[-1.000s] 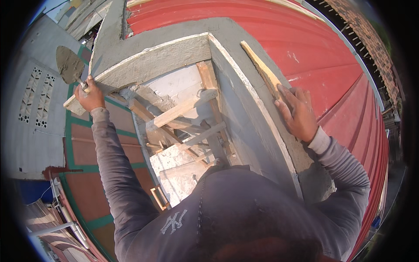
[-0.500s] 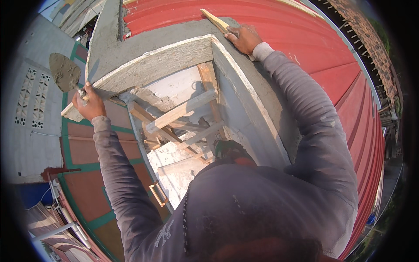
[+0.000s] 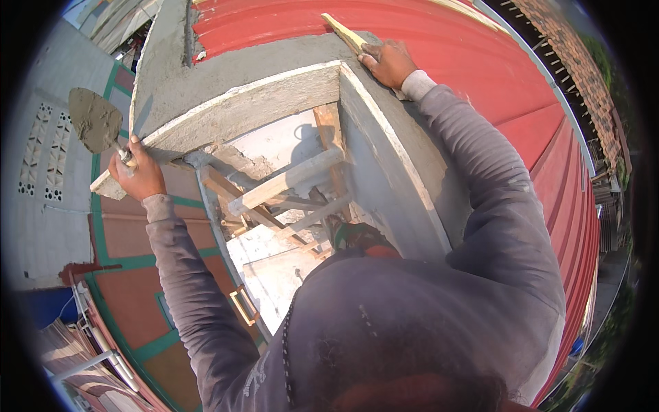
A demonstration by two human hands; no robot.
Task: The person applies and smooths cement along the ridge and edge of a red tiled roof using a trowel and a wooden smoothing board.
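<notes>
My left hand (image 3: 142, 172) is closed round the handle of a pointed trowel (image 3: 95, 120), at the outer end of the opening's raised edge. Grey mortar covers the trowel's blade, which points up and away to the left. On the far right, my right hand (image 3: 389, 63) grips a pale wooden strip (image 3: 343, 31); its far end reaches over the red roof, and my palm hides its middle. Beneath that hand lies a band of smoothed wet mortar (image 3: 274, 58), running between the roof and the opening's pale edge (image 3: 240, 93).
Below me, the opening holds crossed wooden braces (image 3: 288, 182). Red corrugated roofing (image 3: 494, 75) spreads to the right. Past the left edge there is a drop beside a brown and green wall (image 3: 137, 233) and a grey wall with vent blocks (image 3: 44, 151).
The view has shifted slightly. My left hand and the trowel sit a little further left and lower. My right hand keeps its grip on the strip with barely any movement.
</notes>
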